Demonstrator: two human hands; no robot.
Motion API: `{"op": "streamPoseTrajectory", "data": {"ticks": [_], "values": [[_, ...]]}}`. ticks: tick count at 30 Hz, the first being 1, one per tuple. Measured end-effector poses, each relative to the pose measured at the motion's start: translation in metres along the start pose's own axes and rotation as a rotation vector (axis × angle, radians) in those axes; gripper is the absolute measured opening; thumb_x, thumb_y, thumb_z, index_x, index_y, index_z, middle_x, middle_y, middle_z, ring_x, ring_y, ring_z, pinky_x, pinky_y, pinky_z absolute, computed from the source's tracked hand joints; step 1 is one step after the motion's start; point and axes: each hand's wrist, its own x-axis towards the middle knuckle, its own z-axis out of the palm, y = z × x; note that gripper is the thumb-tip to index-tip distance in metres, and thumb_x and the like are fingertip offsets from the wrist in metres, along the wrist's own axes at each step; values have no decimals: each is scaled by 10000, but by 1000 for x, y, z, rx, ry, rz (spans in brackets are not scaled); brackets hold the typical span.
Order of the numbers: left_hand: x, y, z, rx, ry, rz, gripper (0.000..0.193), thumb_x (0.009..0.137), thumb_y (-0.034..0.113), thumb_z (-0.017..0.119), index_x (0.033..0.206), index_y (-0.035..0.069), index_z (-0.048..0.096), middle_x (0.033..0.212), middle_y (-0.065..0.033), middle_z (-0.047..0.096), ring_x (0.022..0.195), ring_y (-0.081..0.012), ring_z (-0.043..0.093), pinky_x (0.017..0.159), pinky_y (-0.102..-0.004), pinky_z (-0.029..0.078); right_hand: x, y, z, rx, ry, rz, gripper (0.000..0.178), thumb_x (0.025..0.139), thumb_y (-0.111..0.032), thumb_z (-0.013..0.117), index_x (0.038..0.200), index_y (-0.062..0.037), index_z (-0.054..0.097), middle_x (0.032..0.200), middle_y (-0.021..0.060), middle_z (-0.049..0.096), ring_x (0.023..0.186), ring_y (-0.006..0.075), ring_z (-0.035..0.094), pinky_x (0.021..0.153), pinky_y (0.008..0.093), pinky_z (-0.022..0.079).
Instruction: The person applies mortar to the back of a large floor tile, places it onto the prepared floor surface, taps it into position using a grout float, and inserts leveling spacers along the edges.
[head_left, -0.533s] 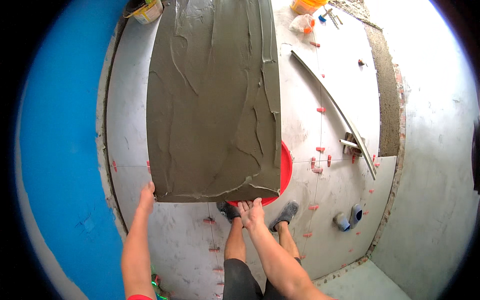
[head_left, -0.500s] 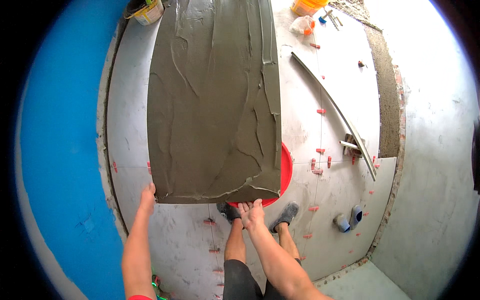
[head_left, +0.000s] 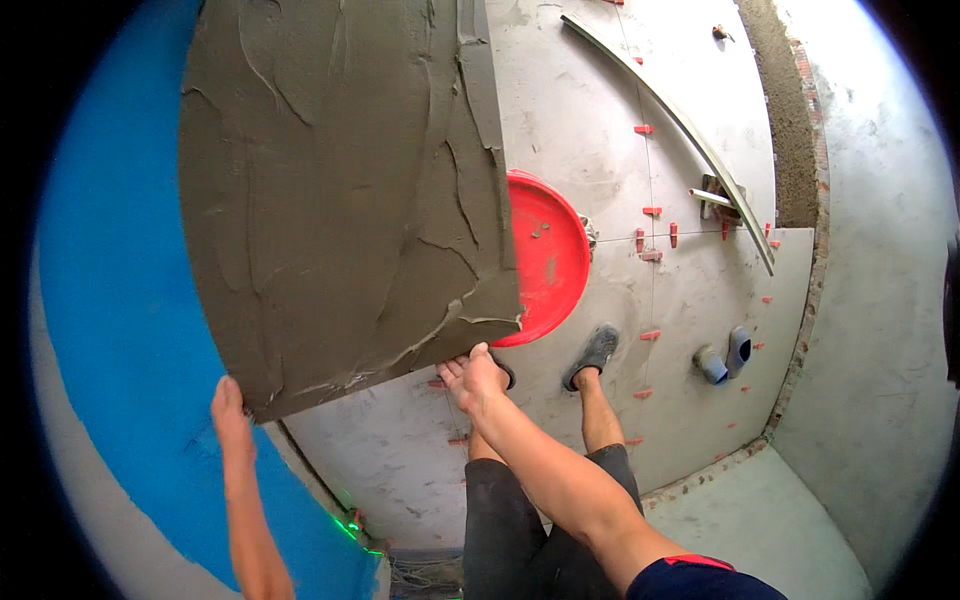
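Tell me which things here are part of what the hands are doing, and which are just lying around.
In hand:
- big tile coated with grey mortar
- left hand at its lower left corner
- right hand at its lower right edge

Lying about:
- red bucket
- long metal straightedge
- red tile clips
- pipe stubs

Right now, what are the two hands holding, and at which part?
Both hands hold one large tile coated with grey mortar. The left hand grips its lower left corner, and the right hand supports its lower edge near the right corner.
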Motion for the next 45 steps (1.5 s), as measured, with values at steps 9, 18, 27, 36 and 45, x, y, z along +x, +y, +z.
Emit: {"op": "streamPoseTrajectory", "data": {"ticks": [9,18,27,36,45], "values": [[-188,174,41,466,104,303,329,981,247,485,724,62,395,651,0,373,616,-88,323,518,-295,261,-37,-32,-15,27,-27,222,464,1013,-414,357,1314,-66,411,1284,98,484,1221,274,442,1065,461,354],[-259,247,176,53,-214,524,527,924,340,565,1240,-56,421,981,-176,626,793,-203,617,675,-286,464,-44,-69,-59,-86,-105,135,407,1013,-363,391,1225,-27,478,1098,85,583,1016,232,564,923,424,461],[-277,259,214,137,-243,668,654,943,300,522,1421,-80,287,1133,-200,618,918,-163,610,736,-263,463,-227,-91,-100,-713,-381,-666,276,905,-109,618,1128,43,557,1061,123,624,967,188,622,857,313,502],[-287,267,230,51,-334,597,732,932,308,552,1446,-81,207,1132,-165,600,885,-135,580,709,-239,446,-272,-89,-82,-787,-374,-1005,452,785,-177,754,1148,11,561,1105,176,595,1026,332,590,889,382,474],[-284,269,265,31,-382,678,805,834,306,615,1431,-67,224,1098,-181,600,929,-240,642,767,-317,492,-248,-92,-77,-823,-204,-1332,411,731,-107,735,1100,-6,582,1085,182,592,1002,350,583,883,403,469]]}}
